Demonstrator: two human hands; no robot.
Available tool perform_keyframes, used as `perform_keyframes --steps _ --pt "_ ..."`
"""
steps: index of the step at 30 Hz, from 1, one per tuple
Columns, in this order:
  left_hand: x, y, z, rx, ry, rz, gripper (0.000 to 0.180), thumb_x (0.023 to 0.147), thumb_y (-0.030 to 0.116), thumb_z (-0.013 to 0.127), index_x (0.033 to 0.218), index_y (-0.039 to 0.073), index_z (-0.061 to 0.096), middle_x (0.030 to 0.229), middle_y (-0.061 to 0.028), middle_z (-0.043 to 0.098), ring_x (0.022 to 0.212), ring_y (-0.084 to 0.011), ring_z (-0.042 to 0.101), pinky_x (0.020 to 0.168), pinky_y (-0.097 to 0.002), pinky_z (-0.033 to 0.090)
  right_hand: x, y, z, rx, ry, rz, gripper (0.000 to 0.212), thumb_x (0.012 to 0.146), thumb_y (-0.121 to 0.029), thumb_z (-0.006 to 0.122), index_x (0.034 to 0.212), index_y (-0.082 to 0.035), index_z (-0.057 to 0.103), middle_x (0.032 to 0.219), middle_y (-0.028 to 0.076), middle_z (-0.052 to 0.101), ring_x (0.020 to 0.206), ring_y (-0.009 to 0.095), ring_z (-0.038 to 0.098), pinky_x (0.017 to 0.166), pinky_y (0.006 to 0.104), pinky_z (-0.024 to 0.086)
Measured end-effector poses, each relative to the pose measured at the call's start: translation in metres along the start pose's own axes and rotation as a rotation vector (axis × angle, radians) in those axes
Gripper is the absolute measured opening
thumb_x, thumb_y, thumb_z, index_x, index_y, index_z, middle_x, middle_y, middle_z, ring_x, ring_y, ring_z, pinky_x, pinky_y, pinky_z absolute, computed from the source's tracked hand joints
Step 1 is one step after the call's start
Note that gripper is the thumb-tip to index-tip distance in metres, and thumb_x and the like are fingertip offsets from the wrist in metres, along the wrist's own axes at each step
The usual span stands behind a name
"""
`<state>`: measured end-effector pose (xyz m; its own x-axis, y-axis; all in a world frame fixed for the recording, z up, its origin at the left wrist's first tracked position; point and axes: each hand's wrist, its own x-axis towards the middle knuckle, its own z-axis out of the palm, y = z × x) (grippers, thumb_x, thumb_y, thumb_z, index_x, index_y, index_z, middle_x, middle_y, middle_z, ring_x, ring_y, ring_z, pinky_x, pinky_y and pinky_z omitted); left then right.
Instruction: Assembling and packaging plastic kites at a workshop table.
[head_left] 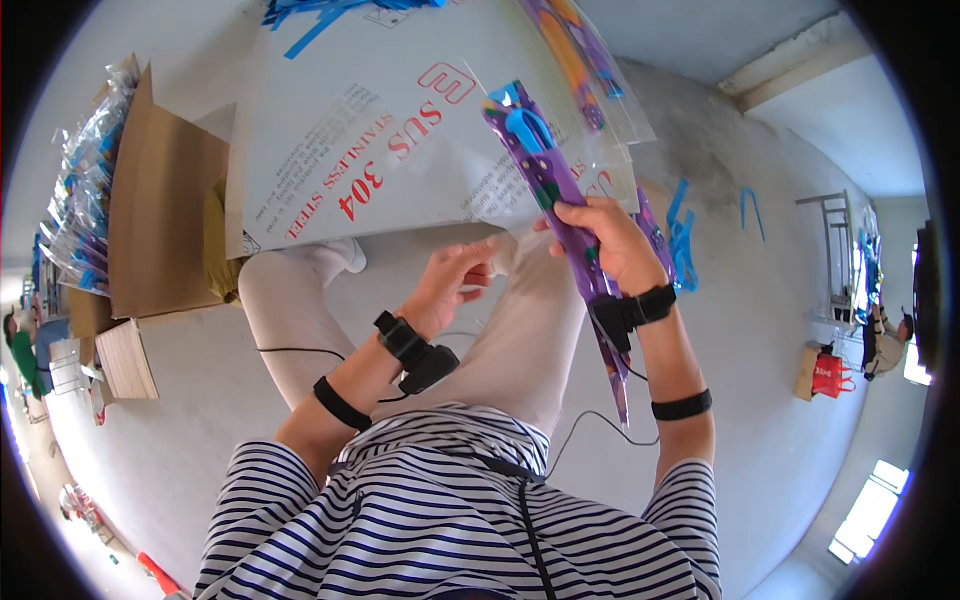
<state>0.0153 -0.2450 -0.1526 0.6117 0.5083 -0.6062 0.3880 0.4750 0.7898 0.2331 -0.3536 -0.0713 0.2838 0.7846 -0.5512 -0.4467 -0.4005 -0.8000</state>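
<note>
L hand (447, 285) over lap (510, 360): my fingers part-curled; can't tell if tips pinch anything. R hand (622, 240): my thumb + fingers pinching long purple patterned pkg (545, 170) approx. mid-length. Pkg tilted, upper end above white printed board (285, 110). Cardboard box (160, 200) to L, clear-wrapped pkgs (88, 200) beside. Blue strips (340, 12) at board's far edge.

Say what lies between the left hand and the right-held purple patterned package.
The beige-trousered right leg shows between left hand and purple patterned package in the head view.
</note>
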Motion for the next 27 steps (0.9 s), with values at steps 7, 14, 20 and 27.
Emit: perform_keyframes --steps 7,14,20,27 --pt "0.027 0.003 0.02 -0.763 -0.375 -0.08 0.02 0.1 0.024 0.06 0.107 0.006 0.063 0.103 -0.0045 0.067 0.099 -0.0169 0.063 0.092 -0.0374 0.05 0.001 0.003 0.008 -0.039 -0.076 0.012 0.029 0.093 -0.018 0.065 0.11 0.006 0.067 0.097 0.016 0.073 0.063 0.018 0.067 0.065 0.0261 0.056" --pt "0.036 -0.001 0.017 -0.803 -0.271 -0.117 0.013 0.092 0.015 0.069 0.098 0.005 0.064 0.089 -0.005 0.066 0.082 -0.0156 0.064 0.077 -0.0304 0.05 -0.003 0.011 -0.002 -0.035 -0.063 0.016 0.027 0.09 -0.017 0.069 0.106 0.004 0.069 0.094 0.015 0.074 0.063 0.018 0.068 0.066 0.026 0.056" --pt "0.016 0.009 0.028 -0.821 -0.253 -0.215 0.014 0.092 0.02 0.069 0.094 0.006 0.065 0.086 -0.003 0.066 0.078 -0.0145 0.063 0.077 -0.0329 0.05 -0.001 0.014 -0.006 -0.103 -0.039 0.026 0.025 0.088 -0.018 0.072 0.101 0.004 0.07 0.089 0.013 0.073 0.062 0.019 0.069 0.062 0.0271 0.054" --pt "0.03 -0.009 0.017 -0.68 -0.335 -0.054 0.017 0.094 0.021 0.067 0.099 0.005 0.066 0.089 -0.0026 0.068 0.079 -0.0121 0.064 0.075 -0.0265 0.051 -0.009 0.015 0.001 -0.156 -0.015 0.034 0.024 0.089 -0.017 0.069 0.101 0.004 0.07 0.085 0.012 0.072 0.062 0.019 0.068 0.061 0.0267 0.053"
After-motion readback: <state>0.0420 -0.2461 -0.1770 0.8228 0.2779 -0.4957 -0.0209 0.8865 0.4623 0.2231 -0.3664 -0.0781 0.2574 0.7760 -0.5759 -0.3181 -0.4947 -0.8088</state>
